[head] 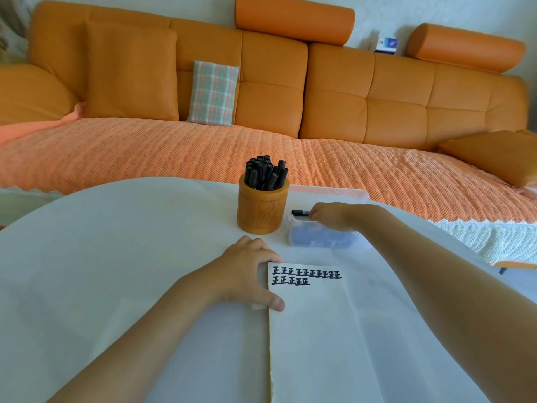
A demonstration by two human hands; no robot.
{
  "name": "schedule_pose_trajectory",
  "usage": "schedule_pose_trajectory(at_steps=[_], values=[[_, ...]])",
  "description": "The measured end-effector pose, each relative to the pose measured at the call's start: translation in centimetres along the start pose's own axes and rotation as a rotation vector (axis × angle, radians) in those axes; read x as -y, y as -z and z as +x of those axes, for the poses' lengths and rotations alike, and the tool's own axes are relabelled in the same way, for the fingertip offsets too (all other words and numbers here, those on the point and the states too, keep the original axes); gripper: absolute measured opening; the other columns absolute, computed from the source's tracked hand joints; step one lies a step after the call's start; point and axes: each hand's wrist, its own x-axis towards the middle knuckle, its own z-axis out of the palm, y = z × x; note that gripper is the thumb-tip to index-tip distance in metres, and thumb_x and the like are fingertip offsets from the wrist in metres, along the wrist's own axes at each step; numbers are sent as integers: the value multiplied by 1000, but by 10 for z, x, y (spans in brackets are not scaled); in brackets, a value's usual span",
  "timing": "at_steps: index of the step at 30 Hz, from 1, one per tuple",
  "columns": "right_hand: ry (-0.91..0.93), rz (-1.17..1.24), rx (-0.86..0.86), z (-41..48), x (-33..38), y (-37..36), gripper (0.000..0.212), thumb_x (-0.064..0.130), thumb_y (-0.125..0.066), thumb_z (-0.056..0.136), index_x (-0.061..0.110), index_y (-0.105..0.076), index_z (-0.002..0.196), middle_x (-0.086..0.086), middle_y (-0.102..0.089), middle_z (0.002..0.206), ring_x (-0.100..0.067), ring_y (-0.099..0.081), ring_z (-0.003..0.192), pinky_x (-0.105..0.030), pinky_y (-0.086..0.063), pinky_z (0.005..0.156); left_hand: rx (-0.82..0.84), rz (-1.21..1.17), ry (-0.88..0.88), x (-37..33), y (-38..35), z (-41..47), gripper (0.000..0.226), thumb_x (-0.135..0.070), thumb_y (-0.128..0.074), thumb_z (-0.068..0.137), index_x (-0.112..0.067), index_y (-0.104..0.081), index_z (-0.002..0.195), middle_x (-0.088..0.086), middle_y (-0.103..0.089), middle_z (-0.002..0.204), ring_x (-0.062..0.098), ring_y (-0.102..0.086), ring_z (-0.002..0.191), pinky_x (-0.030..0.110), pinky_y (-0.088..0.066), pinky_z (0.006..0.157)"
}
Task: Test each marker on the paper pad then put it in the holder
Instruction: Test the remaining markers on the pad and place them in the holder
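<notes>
A white paper pad (313, 330) lies on the table in front of me, with two rows of black test marks along its top. My left hand (247, 274) rests on the pad's left edge, fingers and thumb pressing it flat. A round wooden holder (261, 210) stands beyond the pad, filled with several black markers (266, 173). To its right is a clear plastic box (322, 237) with more markers inside. My right hand (334, 215) reaches over that box and pinches one black marker (300, 212) by its end; its tip pokes out to the left.
The white round table (116, 242) carries everything. The box's clear lid (334, 194) lies behind the box. An orange sofa (261, 97) with a woven throw and cushions runs along the far side of the table.
</notes>
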Motion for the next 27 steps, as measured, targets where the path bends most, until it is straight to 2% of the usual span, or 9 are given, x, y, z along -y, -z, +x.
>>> schedule_pose_trajectory(at_steps=[2, 5, 7, 9, 12, 16, 19, 22, 27], values=[[14, -48, -15, 3, 1, -2, 40, 21, -32, 102, 10, -59, 129, -8, -58, 135, -29, -53, 123, -45, -38, 109, 6, 6, 6, 0, 0, 0, 93, -69, -79, 59, -37, -44, 139, -20, -39, 125, 2, -28, 122, 33, -35, 108], [8, -14, -62, 7, 0, -4, 41, 9, -31, 98, 0, -64, 122, -14, -64, 127, -33, -59, 114, -41, -46, 101, 8, 7, 12, 0, 1, 0, 92, -69, -79, 59, -38, -44, 139, -21, -39, 124, 2, -29, 122, 33, -35, 108], [61, 7, -104, 3, -1, -3, 35, 10, -35, 101, 3, -67, 113, -10, -67, 107, -27, -58, 91, -32, -45, 79, 7, 3, 11, 0, 1, 0, 92, -68, -79, 59, -38, -45, 138, -21, -40, 123, 1, -29, 121, 33, -34, 108], [132, 77, -191, -4, -2, 0, 25, 19, -44, 102, 17, -68, 106, -2, -63, 90, -21, -51, 79, -32, -38, 66, 6, 8, 14, -1, 1, 0, 91, -68, -79, 59, -38, -45, 139, -21, -40, 123, 1, -29, 121, 33, -34, 108], [257, 34, -390, -22, 2, 5, 29, 27, -45, 102, 35, -60, 126, 5, -65, 95, -20, -59, 79, -33, -46, 66, 14, 17, 24, -4, 3, -2, 89, -68, -77, 62, -39, -44, 139, -21, -39, 125, 2, -28, 122, 33, -35, 107], [347, -50, -610, -61, 12, -1, 31, 31, -38, 104, 30, -52, 132, 4, -66, 97, -22, -58, 82, -32, -42, 62, -15, 48, 22, -9, 4, -8, 75, -63, -70, 73, -38, -44, 139, -20, -42, 127, 2, -30, 123, 34, -36, 106], [330, 36, -579, -86, 15, -22, 22, 33, -42, 101, 22, -58, 112, 2, -63, 87, -25, -57, 79, -36, -43, 65, -101, 34, 22, -14, 1, -13, 62, -57, -65, 82, -35, -46, 137, -21, -46, 131, 2, -35, 125, 30, -37, 105], [317, -48, -497, -106, 12, -48, 19, 35, -45, 100, 26, -61, 97, 6, -63, 81, -23, -60, 81, -38, -49, 72, -221, 1, -6, -22, -2, -16, 54, -51, -62, 89, -35, -46, 138, -23, -49, 128, 2, -42, 123, 30, -41, 102], [342, 24, -440, -120, 5, -79, 21, 32, -43, 101, 24, -63, 97, 9, -64, 85, -17, -58, 79, -40, -50, 73, -337, -34, -126, -40, -8, -19, 40, -43, -63, 90, -35, -55, 128, -23, -57, 116, 1, -49, 111, 32, -47, 92]])
